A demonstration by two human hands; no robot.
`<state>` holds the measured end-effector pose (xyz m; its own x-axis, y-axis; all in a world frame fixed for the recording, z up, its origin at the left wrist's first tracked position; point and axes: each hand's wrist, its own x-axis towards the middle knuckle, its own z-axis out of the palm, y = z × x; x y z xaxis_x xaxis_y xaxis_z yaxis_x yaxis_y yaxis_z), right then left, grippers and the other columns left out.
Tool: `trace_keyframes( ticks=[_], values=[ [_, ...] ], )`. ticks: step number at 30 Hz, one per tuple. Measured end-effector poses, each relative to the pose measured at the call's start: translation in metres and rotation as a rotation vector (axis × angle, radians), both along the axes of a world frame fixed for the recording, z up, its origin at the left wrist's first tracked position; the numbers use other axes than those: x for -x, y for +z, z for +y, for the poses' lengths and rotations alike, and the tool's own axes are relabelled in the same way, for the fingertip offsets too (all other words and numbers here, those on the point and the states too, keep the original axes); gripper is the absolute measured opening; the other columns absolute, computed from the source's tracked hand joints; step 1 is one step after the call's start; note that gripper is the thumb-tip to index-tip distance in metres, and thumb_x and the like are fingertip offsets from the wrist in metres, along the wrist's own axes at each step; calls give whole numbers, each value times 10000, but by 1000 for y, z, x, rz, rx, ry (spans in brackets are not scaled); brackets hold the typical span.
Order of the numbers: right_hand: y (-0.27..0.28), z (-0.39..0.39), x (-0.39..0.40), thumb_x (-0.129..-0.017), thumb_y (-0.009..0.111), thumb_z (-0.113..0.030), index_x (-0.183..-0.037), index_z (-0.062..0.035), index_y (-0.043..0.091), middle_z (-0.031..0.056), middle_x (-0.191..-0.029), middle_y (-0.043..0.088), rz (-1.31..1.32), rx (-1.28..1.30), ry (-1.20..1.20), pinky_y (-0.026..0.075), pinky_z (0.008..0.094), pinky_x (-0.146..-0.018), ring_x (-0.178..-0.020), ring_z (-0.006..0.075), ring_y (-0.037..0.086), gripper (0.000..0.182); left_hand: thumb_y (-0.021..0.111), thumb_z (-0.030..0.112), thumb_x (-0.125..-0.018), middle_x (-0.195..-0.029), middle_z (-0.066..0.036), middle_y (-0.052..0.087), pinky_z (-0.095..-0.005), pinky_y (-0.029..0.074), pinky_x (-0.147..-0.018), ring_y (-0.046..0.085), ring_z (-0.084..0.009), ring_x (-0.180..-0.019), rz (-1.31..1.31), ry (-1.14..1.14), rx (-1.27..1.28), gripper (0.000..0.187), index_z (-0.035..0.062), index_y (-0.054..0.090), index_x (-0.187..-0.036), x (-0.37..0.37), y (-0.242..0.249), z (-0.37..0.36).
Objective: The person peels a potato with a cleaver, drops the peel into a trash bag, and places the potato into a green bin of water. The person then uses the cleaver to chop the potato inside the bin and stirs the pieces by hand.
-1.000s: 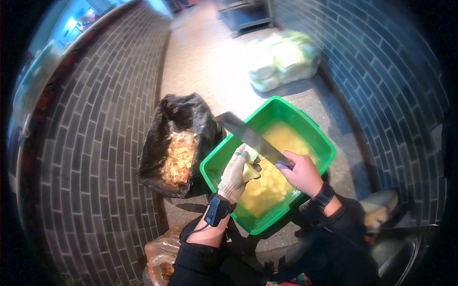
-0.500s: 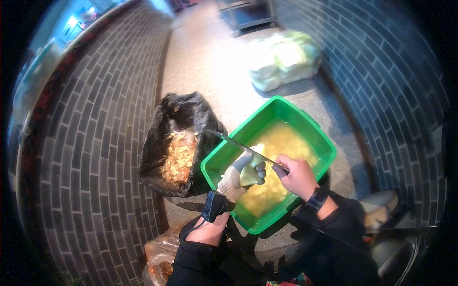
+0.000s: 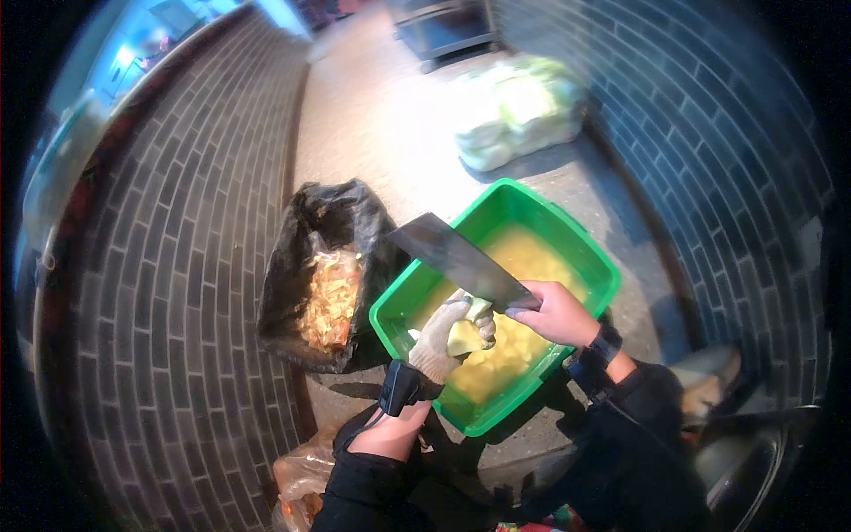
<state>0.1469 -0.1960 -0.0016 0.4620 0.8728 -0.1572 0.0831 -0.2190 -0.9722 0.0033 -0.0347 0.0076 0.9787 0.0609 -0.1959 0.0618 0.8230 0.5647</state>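
My left hand, in a pale knitted glove, is wrapped round a pale yellow-green vegetable piece above the near left part of a green tub. In my bare right hand is the handle of a broad-bladed knife. The blade slants up and left over the tub, its flat side showing, with its lower edge close to the piece. Contact between them cannot be made out. Cloudy yellowish water with several pale pieces fills the tub's lower part.
Left of the tub stands a black bag with peelings and scraps inside. A bagged bundle of pale green vegetables lies on the floor ahead, before a dark cart. Brick walls flank both sides. A clear plastic bag sits at the lower left.
The knife has turned from nearly edge-on to showing its broad flat side. My right hand has rotated with it and risen slightly. My left hand still holds the piece.
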Motion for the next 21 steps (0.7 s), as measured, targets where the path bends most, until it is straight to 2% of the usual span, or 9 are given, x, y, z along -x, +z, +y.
trace_keyframes(
  ticks=[4, 6, 7, 8, 11, 15, 17, 18, 21],
  values=[
    [-6, -6, -5, -857, 648, -61, -1217, 19, 576, 60, -1079, 670, 8, 93, 17, 486, 274, -867, -933, 108, 617, 375, 540, 320, -940, -833, -50, 521, -327, 444, -654, 525, -174, -743, 100, -16, 39, 279, 63, 499, -1041, 1, 3, -11],
    [-18, -9, -4, -846, 669, -91, -1189, 15, 591, 41, -1016, 673, 60, 141, 68, 485, 274, -842, -897, 97, 604, 368, 528, 325, -944, -811, -48, 516, -333, 426, -664, 516, -179, -741, 179, -10, 63, 259, 68, 512, -978, 8, -2, -19],
    [-19, -13, -2, -842, 682, -124, -1104, 1, 621, 1, -835, 644, 77, 90, 67, 480, 250, -676, -724, 71, 567, 296, 531, 335, -945, -813, -47, 517, -332, 426, -664, 517, -177, -741, 209, -12, 83, 269, 71, 516, -993, 11, -9, -20],
    [-19, -17, 0, -842, 682, -124, -1104, 1, 621, 1, -835, 644, 90, 93, 53, 480, 250, -676, -724, 71, 567, 296, 533, 345, -945, -816, -45, 518, -330, 426, -664, 519, -175, -741, 238, -12, 101, 279, 74, 519, -1009, 13, -15, -22],
    [-5, -25, 4, -864, 676, -150, -912, -44, 620, -41, -609, 496, 409, 149, 109, 322, 219, -436, -474, 44, 397, 129, 545, 359, -941, -838, -46, 526, -333, 431, -670, 523, -173, -748, 246, -84, 94, 319, 73, 512, -1078, 26, -32, -23],
    [-30, -37, 3, -856, 700, -161, -801, -69, 571, -51, -572, 414, 671, 282, 217, 306, 225, -414, -452, 49, 364, 168, 555, 376, -933, -820, -60, 544, -327, 457, -632, 542, -184, -701, 245, -218, -46, 380, 56, 503, -1131, 34, -33, -21],
    [-35, -39, 1, -852, 684, -171, -862, -61, 595, -45, -564, 435, 708, 304, 258, 311, 228, -402, -431, 53, 373, 141, 559, 435, -922, -840, -46, 534, -287, 455, -627, 537, -146, -727, 261, -362, -194, 524, 30, 459, -1239, 39, -26, -16],
    [-36, -40, -1, -848, 669, -180, -923, -53, 620, -39, -557, 455, 733, 321, 302, 317, 231, -391, -409, 58, 382, 155, 559, 435, -922, -840, -46, 534, -287, 455, -627, 537, -146, -727, 266, -363, -190, 524, 30, 459, -1239, 38, -24, -16],
    [-49, -39, -5, -841, 674, -180, -925, -47, 624, -29, -566, 478, 634, 310, 265, 321, 242, -377, -401, 70, 407, 166, 584, 412, -908, -825, -58, 582, -262, 462, -615, 565, -136, -693, 248, -411, -224, 554, 3, 461, -1263, 31, -21, -16]
  ],
)
